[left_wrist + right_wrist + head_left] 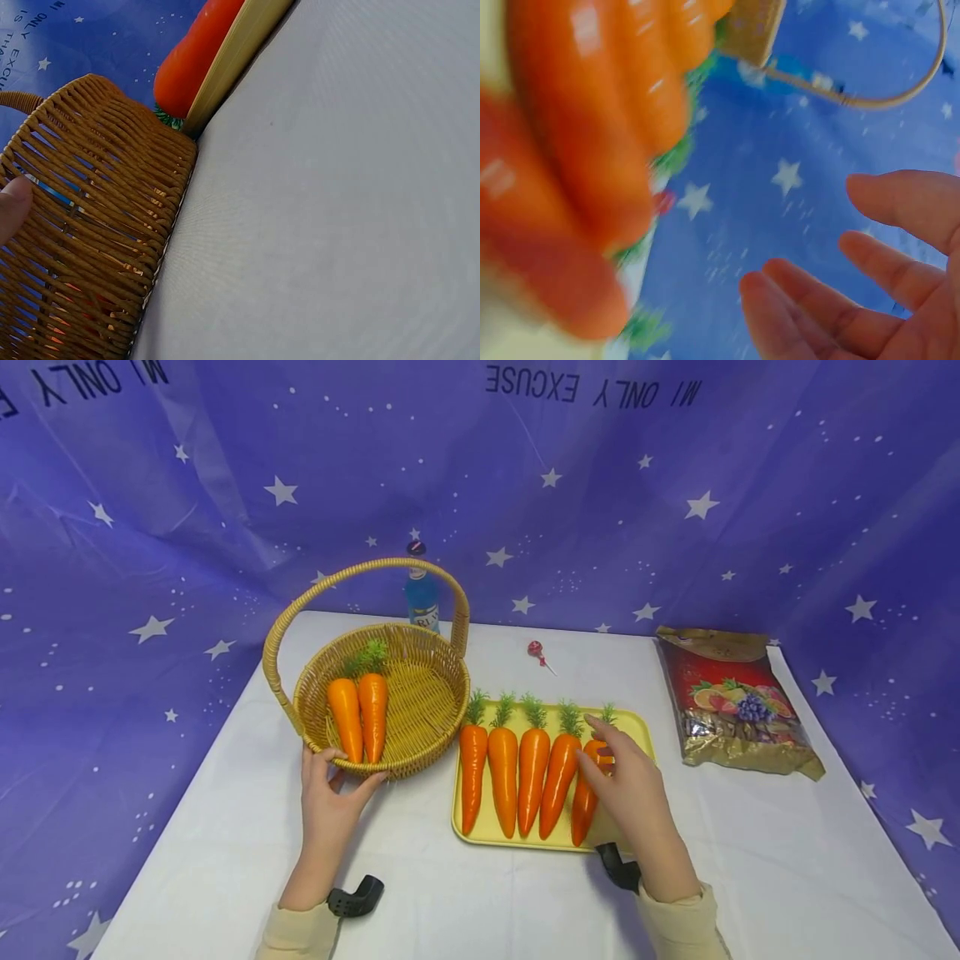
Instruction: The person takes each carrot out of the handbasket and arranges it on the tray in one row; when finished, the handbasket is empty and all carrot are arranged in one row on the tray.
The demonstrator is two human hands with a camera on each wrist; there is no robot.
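A wicker basket [427,752] with a tall arched handle stands at the left, holding two orange carrots [372,718] with green tops. My left hand [330,793] grips its near rim; in the left wrist view the thumb [15,206] lies against the woven side. On a yellow tray [637,735] several carrots [533,777] lie in a row, leafy tops pointing away from me. Over the rightmost carrot [585,802] my right hand [630,785] hovers, partly covering it. In the right wrist view its fingers are spread apart with nothing between them.
Behind the basket stands a blue bottle [422,597]. A red lollipop [536,649] lies beyond the tray, and a red and gold bag [738,702] lies to the right. A purple starred cloth [600,527] hangs behind the white table [420,893].
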